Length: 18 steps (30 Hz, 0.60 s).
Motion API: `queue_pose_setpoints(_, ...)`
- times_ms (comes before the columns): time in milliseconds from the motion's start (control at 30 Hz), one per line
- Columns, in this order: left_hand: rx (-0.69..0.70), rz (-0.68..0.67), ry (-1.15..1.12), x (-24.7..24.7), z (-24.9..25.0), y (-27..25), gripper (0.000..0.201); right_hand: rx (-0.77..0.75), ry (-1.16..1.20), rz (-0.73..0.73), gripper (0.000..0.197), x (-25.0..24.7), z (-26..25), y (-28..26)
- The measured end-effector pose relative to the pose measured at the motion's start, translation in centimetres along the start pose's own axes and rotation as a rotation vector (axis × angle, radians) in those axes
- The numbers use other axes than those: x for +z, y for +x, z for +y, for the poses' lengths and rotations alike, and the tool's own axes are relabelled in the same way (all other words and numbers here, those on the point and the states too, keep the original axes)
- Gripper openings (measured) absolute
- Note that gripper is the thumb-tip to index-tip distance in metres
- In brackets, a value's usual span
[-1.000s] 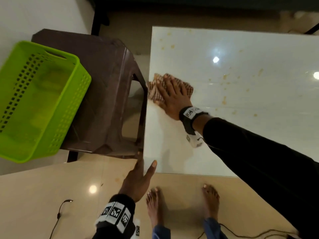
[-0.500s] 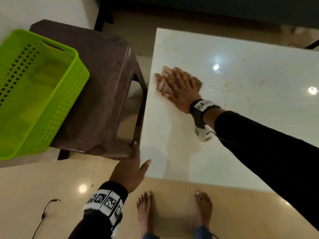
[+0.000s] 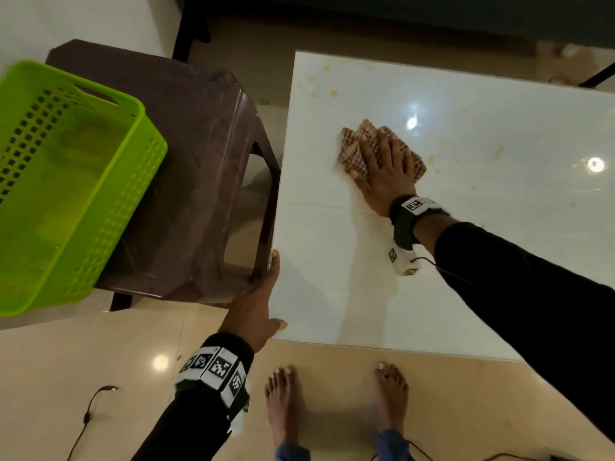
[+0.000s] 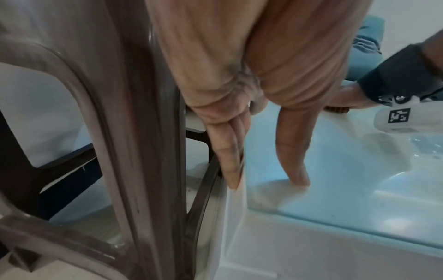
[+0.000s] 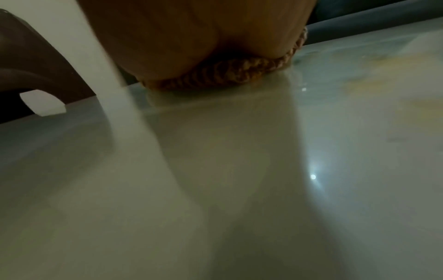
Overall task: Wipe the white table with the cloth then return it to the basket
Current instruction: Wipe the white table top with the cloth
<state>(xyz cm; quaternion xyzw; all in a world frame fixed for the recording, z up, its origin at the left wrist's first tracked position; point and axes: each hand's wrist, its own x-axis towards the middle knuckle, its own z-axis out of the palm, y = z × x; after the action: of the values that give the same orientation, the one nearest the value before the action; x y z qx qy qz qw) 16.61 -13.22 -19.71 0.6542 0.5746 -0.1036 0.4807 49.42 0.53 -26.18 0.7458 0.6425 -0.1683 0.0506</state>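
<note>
One white counter (image 3: 466,261), one checked cloth (image 3: 352,151), one green basket (image 3: 109,207), one brown plastic stool (image 3: 199,161), two hands, left (image 3: 253,311) and right (image 3: 386,171), two wrist bands, two bare feet, several yellowish spots on the counter

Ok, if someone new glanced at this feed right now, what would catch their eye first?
Probably the bright green perforated plastic basket, sitting on the brown plastic stool left of the table. Next, the right hand pressing flat on the brown checked cloth near the left side of the glossy white table, with yellowish stains further out. The left hand rests on the table's near-left corner.
</note>
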Motion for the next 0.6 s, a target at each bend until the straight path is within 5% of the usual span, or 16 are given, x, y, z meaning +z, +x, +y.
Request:
queue_pose_setpoints(100, -0.023, -0.001, 0.018, -0.1, 0.2, 0.2, 0.133, -0.057, -0.008, 0.019, 0.077, 1.6, -2.2, -3.8)
queue_pose_setpoints(233, -0.020, -0.042, 0.054, -0.3, -0.6, 0.8, 0.131, -0.243, -0.043, 0.019, 0.076, 7.0, -7.6, -17.1)
queue_pose_setpoints(333, 0.025, -0.037, -0.074, -1.1, -1.2, 2.1, 0.106, -0.247, 0.035, -0.002, 0.078, 9.8, -12.9, -24.9)
queue_pose_setpoints(433, 0.033, 0.159, 0.198, -2.3, 0.3, 2.6, 0.083, -0.156, 0.107, 0.014, 0.072, 10.0, -15.5, -26.1)
queue_pose_setpoints(533, 0.040, 0.094, 0.536, -2.0, 2.8, 2.6, 0.115, -0.127, 0.078, 0.043, 0.071, 9.9, -12.0, -25.6)
queue_pose_setpoints(600, 0.077, 0.027, 0.618, -1.8, 4.3, 2.8, 0.144, 0.132, 0.079, 0.092, 0.070, 9.8, -7.0, -25.5)
